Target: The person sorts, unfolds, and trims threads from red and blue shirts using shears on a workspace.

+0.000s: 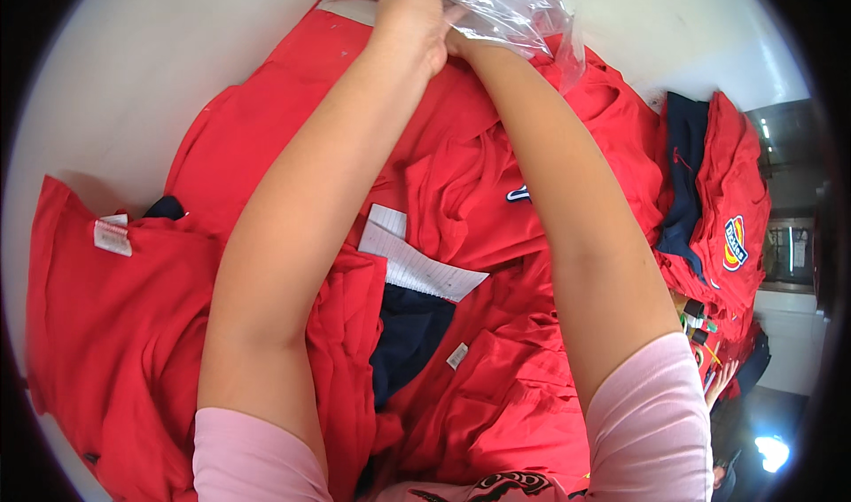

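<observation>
Both my arms reach out to the far side of a heap of red garments. My left hand (414, 25) is closed on the edge of a clear, crinkled plastic bag (519, 10). My right hand (461, 45) is right beside it at the bag's near edge, its fingers hidden by the left hand and the plastic. Beneath my arms, red cloth (275, 112) spreads in folds. Between my forearms, a white printed paper slip (421, 267) lies on the garments next to a dark navy piece of cloth (412, 334).
A red garment with a white tag (113, 234) lies at the left. On the right are a red and navy garment with a colourful patch (735, 243) and several small items (700, 325). Another person's hand (722, 380) shows at the right. A pale surface (124, 103) surrounds the heap.
</observation>
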`<state>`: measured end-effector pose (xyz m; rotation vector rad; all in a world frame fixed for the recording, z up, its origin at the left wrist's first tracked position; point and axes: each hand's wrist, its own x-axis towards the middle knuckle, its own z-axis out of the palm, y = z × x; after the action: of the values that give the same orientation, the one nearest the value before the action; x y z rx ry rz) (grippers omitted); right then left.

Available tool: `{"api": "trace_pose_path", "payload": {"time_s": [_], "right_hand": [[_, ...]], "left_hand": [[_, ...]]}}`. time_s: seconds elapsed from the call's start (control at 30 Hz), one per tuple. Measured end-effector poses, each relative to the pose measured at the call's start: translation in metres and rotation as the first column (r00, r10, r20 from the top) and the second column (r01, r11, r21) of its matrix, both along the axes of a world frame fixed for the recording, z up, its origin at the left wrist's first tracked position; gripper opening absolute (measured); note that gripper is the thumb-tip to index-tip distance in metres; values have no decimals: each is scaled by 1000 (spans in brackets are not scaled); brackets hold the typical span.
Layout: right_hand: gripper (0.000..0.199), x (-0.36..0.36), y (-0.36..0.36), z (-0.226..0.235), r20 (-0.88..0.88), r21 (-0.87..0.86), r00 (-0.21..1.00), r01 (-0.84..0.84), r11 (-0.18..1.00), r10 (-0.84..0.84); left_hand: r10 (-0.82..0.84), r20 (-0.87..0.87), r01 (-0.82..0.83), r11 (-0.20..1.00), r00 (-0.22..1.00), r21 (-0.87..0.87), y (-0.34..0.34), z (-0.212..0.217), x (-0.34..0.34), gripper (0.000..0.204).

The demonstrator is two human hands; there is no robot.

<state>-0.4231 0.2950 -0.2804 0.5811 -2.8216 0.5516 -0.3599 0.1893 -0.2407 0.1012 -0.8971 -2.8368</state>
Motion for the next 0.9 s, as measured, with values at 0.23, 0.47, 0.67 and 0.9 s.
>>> {"api": "trace_pose_path", "payload": {"time_s": [0.23,0.47,0.67,0.9], "right_hand": [[33,-4,3,-33,-165,123,933,-302,945,319],[29,22,5,-37,-34,419,889,-402,814,457],[23,59,21,6,-30,307,951,-284,908,308],[29,136,27,48,-162,499,950,-154,852,267]], "left_hand": [[148,97,-139,986,984,-97,-10,-17,15,39],[141,167,-104,972,976,-212,-10,-15,21,30],[201,142,-152,944,969,-292,14,-15,19,28],[195,43,-188,974,980,-129,9,-23,19,28]]}}
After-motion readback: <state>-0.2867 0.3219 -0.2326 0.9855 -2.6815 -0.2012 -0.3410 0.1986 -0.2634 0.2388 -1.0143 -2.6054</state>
